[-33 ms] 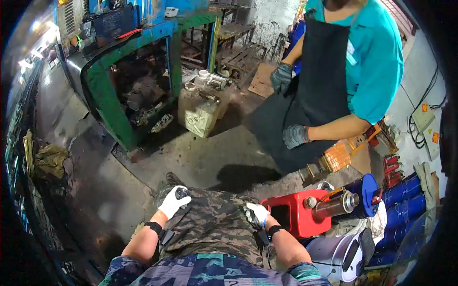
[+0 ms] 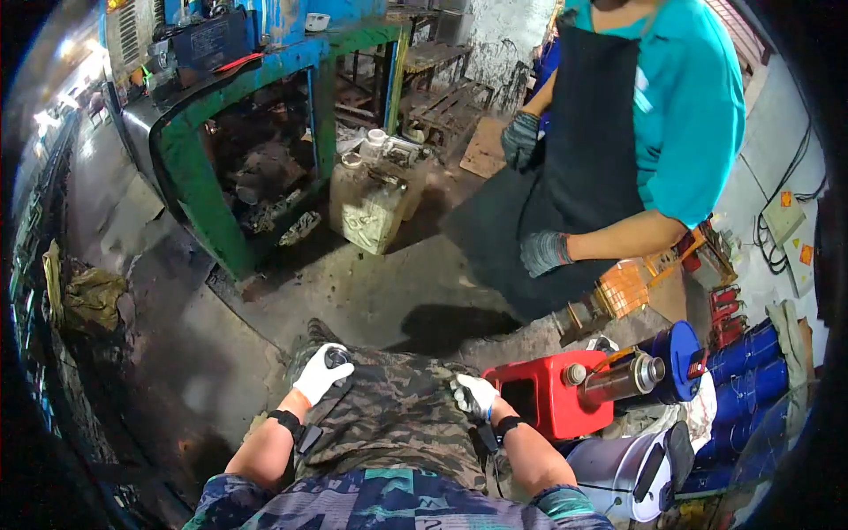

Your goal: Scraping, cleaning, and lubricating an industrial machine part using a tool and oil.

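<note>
My left hand (image 2: 320, 378), in a white glove, rests on the left thigh of my camouflage trousers (image 2: 393, 402). Its fingers are curled round a small, round, dark thing (image 2: 336, 357) whose kind I cannot make out. On the right thigh lies my right hand (image 2: 477, 396), also white-gloved, with its fingers bent inward. A dark grey patch shows at those fingers, and whether it is glove or a held thing is unclear. Black straps with small dark devices circle both wrists. Beside my right hand stands a red jerrycan (image 2: 565, 371) with a metal cap.
Ahead to the right sits or leans a co-worker in a black apron (image 2: 592, 132) and grey gloves. A dirty translucent jug (image 2: 367, 208) stands by a green machine frame (image 2: 190, 177). Blue drums (image 2: 742, 389) and a white bucket (image 2: 609, 468) are at my right.
The co-worker's body and lower gloved hand have shifted very slightly to the left. My own hands have not moved.
</note>
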